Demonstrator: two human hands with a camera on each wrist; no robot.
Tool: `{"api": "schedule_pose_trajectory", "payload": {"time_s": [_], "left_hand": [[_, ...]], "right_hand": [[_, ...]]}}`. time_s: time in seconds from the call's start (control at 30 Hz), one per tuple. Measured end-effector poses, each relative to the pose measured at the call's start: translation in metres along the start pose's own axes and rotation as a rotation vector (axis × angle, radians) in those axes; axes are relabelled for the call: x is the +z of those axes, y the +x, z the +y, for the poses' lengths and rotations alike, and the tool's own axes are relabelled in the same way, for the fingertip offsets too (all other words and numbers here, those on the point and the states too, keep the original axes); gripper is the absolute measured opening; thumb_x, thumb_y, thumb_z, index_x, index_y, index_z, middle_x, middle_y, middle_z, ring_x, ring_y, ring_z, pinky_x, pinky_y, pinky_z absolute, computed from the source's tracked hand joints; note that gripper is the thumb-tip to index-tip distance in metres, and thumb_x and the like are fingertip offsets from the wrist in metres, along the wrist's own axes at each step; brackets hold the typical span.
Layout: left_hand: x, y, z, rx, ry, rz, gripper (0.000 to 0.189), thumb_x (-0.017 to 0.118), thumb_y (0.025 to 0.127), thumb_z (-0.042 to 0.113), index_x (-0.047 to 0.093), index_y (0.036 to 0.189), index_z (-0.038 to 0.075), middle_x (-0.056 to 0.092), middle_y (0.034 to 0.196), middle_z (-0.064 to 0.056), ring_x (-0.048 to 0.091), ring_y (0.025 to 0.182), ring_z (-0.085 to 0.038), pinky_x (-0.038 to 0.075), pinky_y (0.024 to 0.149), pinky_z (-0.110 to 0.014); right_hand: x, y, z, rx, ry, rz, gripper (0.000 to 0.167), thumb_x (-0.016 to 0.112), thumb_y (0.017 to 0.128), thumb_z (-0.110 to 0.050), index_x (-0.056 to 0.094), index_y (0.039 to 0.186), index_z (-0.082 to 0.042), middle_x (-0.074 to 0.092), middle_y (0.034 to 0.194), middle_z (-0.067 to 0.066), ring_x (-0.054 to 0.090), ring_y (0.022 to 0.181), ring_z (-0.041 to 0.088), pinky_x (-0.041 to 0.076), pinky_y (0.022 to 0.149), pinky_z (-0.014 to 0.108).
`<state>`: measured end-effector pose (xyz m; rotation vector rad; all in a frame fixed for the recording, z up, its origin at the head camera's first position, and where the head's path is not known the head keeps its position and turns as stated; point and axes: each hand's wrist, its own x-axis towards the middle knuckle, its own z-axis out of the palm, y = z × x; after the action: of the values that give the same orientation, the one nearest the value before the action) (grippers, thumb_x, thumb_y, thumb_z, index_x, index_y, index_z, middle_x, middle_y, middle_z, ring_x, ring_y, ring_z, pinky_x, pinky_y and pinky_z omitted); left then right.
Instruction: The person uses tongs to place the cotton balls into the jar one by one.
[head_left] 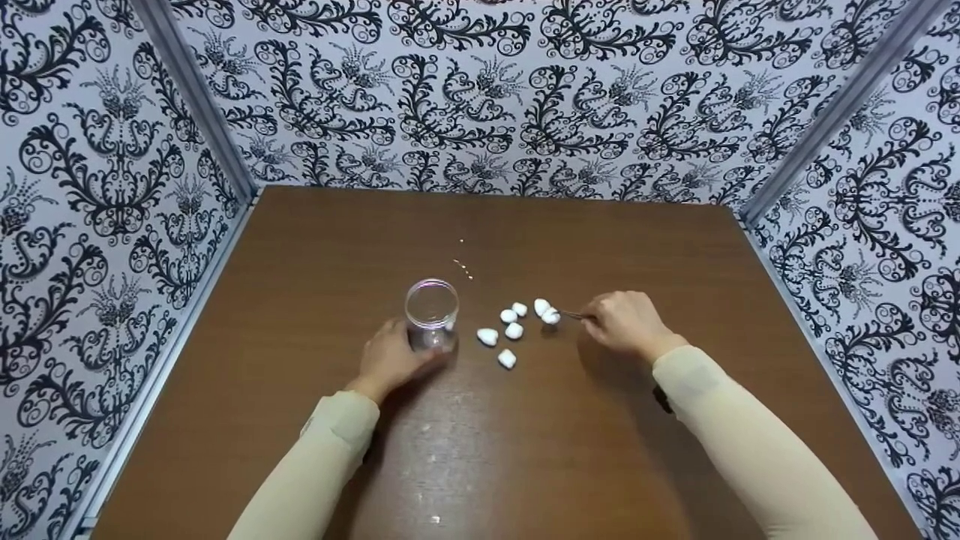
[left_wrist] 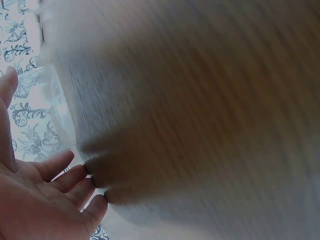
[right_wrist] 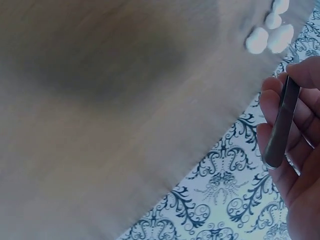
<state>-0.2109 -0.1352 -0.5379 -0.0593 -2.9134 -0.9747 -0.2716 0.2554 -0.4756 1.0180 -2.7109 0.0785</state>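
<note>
A clear plastic cup [head_left: 432,306] stands on the table, with my left hand [head_left: 394,356] curled round its lower part. In the left wrist view, the thumb and fingers of the left hand [left_wrist: 45,192] lie on either side of the cup [left_wrist: 62,107]. My right hand [head_left: 624,322] pinches metal tweezers [head_left: 571,314], whose tips meet a cotton ball [head_left: 551,316]. The right wrist view shows the tweezers [right_wrist: 284,125] lying across the curled fingers. Several more cotton balls [head_left: 514,330] lie loose between the hands. A pale spot shows at the cup, too unclear to name.
Small white specks [head_left: 463,268] dot the brown table [head_left: 337,240] beyond the cup. Patterned walls [head_left: 480,97] enclose the table at the back and both sides, with grey posts [head_left: 199,97] at the corners.
</note>
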Motion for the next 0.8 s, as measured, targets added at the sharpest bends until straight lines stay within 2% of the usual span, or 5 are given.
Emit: {"api": "schedule_pose_trajectory", "payload": {"time_s": [0.27, 0.53, 0.8], "left_hand": [[0.0, 0.0, 0.0, -0.008, 0.003, -0.002, 0.079, 0.08, 0.076, 0.057, 0.061, 0.129, 0.001, 0.062, 0.127, -0.016, 0.056, 0.119, -0.036, 0.041, 0.098, -0.056], [0.002, 0.001, -0.001, 0.004, -0.006, 0.008, 0.078, 0.081, 0.075, 0.055, 0.061, 0.129, 0.002, 0.062, 0.125, -0.015, 0.057, 0.118, -0.036, 0.042, 0.096, -0.057], [0.002, 0.001, -0.003, 0.004, -0.006, 0.014, 0.079, 0.082, 0.074, 0.055, 0.061, 0.128, 0.002, 0.063, 0.124, -0.016, 0.058, 0.117, -0.036, 0.042, 0.096, -0.057]], "right_hand": [[-0.01, 0.02, -0.012, -0.082, -0.015, 0.086, 0.009, 0.072, 0.083, -0.019, 0.079, 0.086, -0.013, 0.07, 0.077, -0.002, 0.064, 0.059, 0.023, 0.049, 0.048, 0.045], [-0.023, 0.047, -0.031, -0.166, 0.0, 0.167, 0.009, 0.071, 0.083, -0.017, 0.079, 0.087, -0.014, 0.069, 0.075, -0.002, 0.062, 0.056, 0.022, 0.046, 0.045, 0.044], [-0.042, 0.079, -0.059, -0.216, 0.005, 0.221, 0.009, 0.069, 0.085, -0.017, 0.077, 0.085, -0.014, 0.066, 0.073, -0.003, 0.059, 0.054, 0.018, 0.045, 0.044, 0.04]]}}
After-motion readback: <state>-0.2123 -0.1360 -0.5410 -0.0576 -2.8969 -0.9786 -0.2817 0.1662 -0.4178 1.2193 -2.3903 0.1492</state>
